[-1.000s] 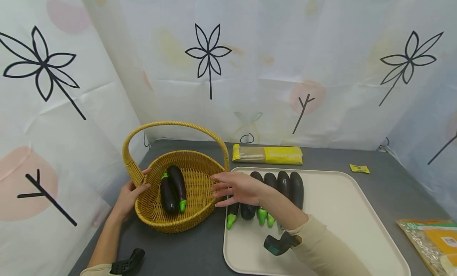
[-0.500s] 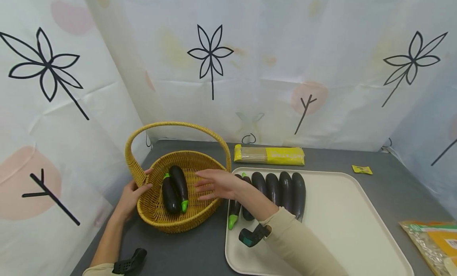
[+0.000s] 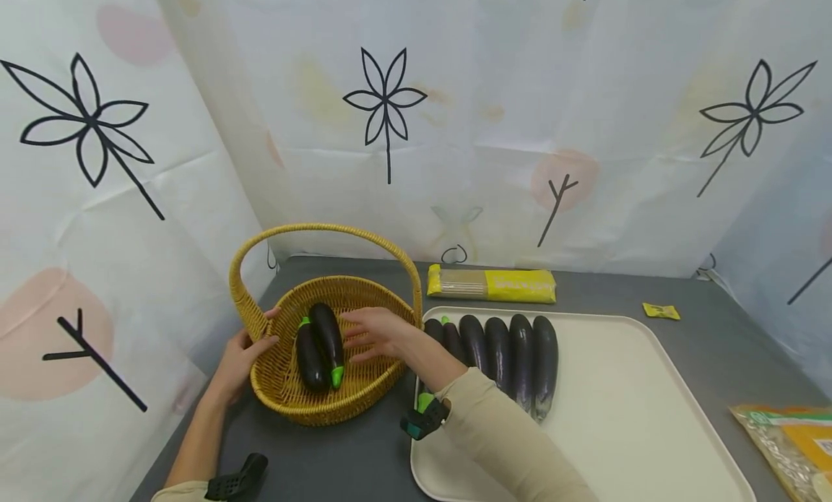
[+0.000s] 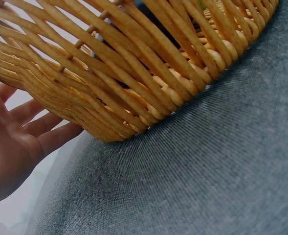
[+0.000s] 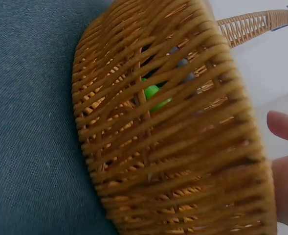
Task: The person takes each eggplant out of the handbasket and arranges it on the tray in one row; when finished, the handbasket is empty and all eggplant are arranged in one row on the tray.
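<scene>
A yellow wicker basket (image 3: 328, 409) with a tall hoop handle stands on the left of the table. Two dark eggplants lie side by side in it, the left eggplant (image 3: 310, 361) with its green cap at the far end, the right eggplant (image 3: 327, 336) with its cap toward me. My left hand (image 3: 235, 361) grips the basket's left rim by the handle foot, thumb over the edge and fingers against the outer wall (image 4: 129, 93). Over the right part of the basket, my right hand (image 3: 380, 332) holds nothing; its spread fingers reach close to the right eggplant.
On a cream tray (image 3: 624, 415) at the right lies a row of several eggplants (image 3: 520, 357), partly behind my right forearm. Behind it are a yellow noodle pack (image 3: 490, 284) and a small yellow packet (image 3: 660, 311). A clear-and-orange bag (image 3: 793, 444) lies far right.
My right hand has moved left from the basket's right rim to above its inside, near the eggplants. The left hand keeps its grip on the rim.
</scene>
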`<action>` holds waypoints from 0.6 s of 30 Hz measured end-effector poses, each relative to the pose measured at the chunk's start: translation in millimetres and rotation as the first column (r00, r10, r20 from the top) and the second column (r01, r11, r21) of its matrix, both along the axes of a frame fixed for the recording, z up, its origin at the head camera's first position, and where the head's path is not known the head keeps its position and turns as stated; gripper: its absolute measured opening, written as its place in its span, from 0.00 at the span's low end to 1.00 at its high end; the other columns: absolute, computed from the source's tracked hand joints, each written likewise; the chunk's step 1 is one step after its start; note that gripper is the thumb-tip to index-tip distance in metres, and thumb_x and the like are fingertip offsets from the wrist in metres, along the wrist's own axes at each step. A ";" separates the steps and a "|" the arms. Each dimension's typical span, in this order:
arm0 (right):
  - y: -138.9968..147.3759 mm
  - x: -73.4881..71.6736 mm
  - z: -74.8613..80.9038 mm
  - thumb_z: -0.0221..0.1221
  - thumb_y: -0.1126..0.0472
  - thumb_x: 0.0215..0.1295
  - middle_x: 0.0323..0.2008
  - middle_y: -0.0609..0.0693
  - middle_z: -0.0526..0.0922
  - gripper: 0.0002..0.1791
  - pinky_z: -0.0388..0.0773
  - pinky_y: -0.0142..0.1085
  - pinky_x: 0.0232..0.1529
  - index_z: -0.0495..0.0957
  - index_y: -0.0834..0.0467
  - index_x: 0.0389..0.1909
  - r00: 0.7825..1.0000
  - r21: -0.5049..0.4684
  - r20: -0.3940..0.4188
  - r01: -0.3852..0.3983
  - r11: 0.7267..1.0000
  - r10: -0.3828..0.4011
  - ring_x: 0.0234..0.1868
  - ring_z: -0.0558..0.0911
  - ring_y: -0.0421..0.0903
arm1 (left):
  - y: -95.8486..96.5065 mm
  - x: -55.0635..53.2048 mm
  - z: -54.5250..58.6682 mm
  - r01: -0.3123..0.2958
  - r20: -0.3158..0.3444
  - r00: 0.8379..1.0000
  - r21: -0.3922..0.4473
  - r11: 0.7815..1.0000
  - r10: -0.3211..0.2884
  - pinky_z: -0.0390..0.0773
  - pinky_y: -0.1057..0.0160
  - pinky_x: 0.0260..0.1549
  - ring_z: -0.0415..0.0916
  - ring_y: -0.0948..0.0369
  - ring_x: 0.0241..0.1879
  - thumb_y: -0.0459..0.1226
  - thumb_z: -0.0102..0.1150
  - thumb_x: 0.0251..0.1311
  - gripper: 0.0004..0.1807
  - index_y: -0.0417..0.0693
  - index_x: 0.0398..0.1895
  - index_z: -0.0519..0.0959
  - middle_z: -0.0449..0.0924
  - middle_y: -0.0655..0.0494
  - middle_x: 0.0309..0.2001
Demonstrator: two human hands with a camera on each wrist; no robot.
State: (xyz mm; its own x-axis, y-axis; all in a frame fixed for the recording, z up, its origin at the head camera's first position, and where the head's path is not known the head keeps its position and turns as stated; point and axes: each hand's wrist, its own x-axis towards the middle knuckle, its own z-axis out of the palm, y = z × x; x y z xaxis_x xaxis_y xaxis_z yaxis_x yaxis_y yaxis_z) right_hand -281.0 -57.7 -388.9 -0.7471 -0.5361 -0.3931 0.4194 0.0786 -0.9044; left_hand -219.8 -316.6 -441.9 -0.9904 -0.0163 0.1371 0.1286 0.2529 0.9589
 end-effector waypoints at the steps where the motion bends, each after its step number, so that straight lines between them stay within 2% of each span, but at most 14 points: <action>1: -2.0 -0.4 -0.9 0.56 0.54 0.69 0.57 0.65 0.72 0.26 0.77 0.50 0.44 0.68 0.62 0.63 1.000 0.019 -0.005 0.008 1.000 -0.008 0.53 0.76 0.59 | 0.1 0.1 -0.1 0.001 0.000 1.000 -0.001 1.000 -0.001 0.79 0.64 0.35 0.77 0.65 0.42 0.37 0.50 0.71 0.29 0.39 0.72 0.59 0.67 0.34 0.56; 5: -8.2 -0.5 -5.1 0.58 0.55 0.68 0.56 0.64 0.73 0.24 0.77 0.51 0.43 0.71 0.62 0.61 0.999 0.073 -0.018 0.046 0.996 -0.045 0.55 0.74 0.61 | 0.7 0.2 -0.2 0.001 0.000 1.000 0.002 1.000 -0.001 0.78 0.65 0.35 0.77 0.65 0.43 0.38 0.50 0.71 0.29 0.39 0.72 0.58 0.65 0.31 0.58; 12: -17.6 4.5 -11.7 0.60 0.59 0.66 0.55 0.64 0.72 0.25 0.77 0.52 0.43 0.69 0.62 0.62 0.998 0.124 -0.037 0.051 0.991 -0.047 0.55 0.74 0.61 | 1.4 0.7 -0.5 0.001 -0.002 1.000 0.020 1.000 -0.001 0.79 0.64 0.35 0.78 0.64 0.42 0.37 0.51 0.70 0.29 0.37 0.71 0.59 0.70 0.37 0.54; 18: -25.4 7.1 -15.8 0.62 0.63 0.64 0.53 0.62 0.73 0.28 0.78 0.52 0.41 0.66 0.63 0.64 0.997 0.145 -0.058 0.052 0.988 -0.044 0.55 0.74 0.62 | 0.5 0.2 -0.9 0.012 -0.004 1.000 0.016 1.000 -0.012 0.79 0.64 0.35 0.77 0.64 0.43 0.37 0.50 0.70 0.29 0.37 0.71 0.59 0.66 0.31 0.57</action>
State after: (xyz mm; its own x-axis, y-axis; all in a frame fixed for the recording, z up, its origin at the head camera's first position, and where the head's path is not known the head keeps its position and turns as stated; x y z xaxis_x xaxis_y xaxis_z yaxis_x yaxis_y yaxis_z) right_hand -273.9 -83.1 -404.7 -0.7932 -0.4386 -0.4226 0.3763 0.1926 -0.9063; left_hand -219.6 -316.0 -442.8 -0.9900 -0.0070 0.1408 0.1352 0.2361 0.9623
